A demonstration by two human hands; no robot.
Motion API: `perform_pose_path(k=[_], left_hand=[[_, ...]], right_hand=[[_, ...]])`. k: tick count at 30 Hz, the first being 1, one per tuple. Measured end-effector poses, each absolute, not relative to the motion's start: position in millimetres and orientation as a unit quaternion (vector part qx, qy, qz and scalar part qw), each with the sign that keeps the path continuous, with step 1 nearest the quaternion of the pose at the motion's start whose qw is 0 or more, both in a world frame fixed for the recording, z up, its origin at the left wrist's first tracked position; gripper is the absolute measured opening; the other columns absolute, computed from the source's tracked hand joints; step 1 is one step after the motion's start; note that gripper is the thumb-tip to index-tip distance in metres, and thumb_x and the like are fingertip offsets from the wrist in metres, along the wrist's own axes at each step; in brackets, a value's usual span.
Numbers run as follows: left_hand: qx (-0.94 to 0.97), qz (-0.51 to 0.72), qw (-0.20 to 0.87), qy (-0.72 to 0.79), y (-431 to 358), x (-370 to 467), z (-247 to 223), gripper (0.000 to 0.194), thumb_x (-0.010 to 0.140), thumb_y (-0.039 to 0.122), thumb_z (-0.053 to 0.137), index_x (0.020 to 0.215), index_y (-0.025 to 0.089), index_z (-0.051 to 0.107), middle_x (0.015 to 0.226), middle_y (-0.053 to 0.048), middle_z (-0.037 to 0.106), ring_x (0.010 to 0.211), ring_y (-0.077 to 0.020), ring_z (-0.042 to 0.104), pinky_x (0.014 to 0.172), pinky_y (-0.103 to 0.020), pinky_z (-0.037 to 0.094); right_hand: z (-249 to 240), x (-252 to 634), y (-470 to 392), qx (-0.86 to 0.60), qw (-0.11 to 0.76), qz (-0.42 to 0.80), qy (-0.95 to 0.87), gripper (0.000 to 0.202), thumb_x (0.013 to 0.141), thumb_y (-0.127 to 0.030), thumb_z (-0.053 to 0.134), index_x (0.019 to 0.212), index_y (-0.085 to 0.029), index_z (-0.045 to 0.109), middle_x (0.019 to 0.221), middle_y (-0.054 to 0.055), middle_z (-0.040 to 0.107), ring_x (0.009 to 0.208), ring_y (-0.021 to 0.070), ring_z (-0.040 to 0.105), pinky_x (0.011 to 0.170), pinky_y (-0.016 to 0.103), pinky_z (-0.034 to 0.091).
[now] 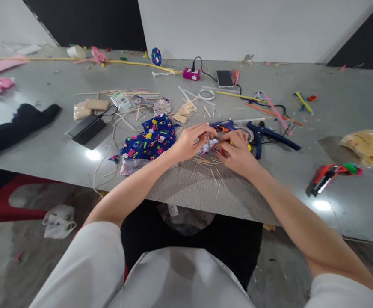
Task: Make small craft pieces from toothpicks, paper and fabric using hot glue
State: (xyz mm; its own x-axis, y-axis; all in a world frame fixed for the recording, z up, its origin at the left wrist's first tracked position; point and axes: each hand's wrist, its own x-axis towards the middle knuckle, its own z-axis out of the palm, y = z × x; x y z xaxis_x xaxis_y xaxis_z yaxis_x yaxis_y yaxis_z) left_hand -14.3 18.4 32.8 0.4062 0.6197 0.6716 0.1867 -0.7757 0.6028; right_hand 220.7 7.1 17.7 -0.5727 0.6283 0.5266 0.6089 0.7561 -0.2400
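My left hand [194,140] and my right hand [236,149] are close together over the table [173,186]. Both have their fingers closed around a small piece of pale patterned fabric [208,146] between them. A bit of red shows at my right fingers; what it belongs to is unclear. Several thin wooden sticks [217,176] lie scattered just below the hands. Dark blue printed cloth [149,139] rests left of my left hand. Beside my right hand is a dark blue glue gun or plier-like tool [271,136], partly hidden.
A black adapter [86,128] with a white cable lies left, beside wooden pieces [92,105]. Behind the hands are a phone [225,79], a purple power socket [191,73] and coloured pipe cleaners [276,112]. A cutter [324,182] lies right, black cloth [19,124] far left.
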Motion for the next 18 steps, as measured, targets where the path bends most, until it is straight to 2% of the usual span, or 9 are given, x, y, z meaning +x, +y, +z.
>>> perform_pose_path(k=[8,18], left_hand=[[0.797,0.499,0.242,0.239,20.7,-13.0,28.9,0.024,0.107,0.015,0.044,0.111,0.021,0.067,0.097,-0.005,0.071,0.080,-0.0103,0.066,0.074,-0.025,0.053],[0.794,0.495,0.254,0.247,19.9,-11.4,27.4,0.024,0.107,0.016,0.045,0.111,0.021,0.067,0.098,-0.006,0.072,0.080,-0.0103,0.067,0.073,-0.025,0.054]], right_hand=[[15.8,221.8,8.5,-0.342,0.303,-0.003,-0.890,0.010,0.101,-0.035,0.068,0.104,-0.029,0.075,0.108,0.009,0.060,0.105,0.0296,0.053,0.093,0.049,0.037],[16.9,222.0,8.3,-0.338,0.278,-0.002,-0.899,0.010,0.100,-0.030,0.067,0.106,-0.030,0.076,0.109,0.008,0.061,0.106,0.0296,0.053,0.093,0.048,0.036]])
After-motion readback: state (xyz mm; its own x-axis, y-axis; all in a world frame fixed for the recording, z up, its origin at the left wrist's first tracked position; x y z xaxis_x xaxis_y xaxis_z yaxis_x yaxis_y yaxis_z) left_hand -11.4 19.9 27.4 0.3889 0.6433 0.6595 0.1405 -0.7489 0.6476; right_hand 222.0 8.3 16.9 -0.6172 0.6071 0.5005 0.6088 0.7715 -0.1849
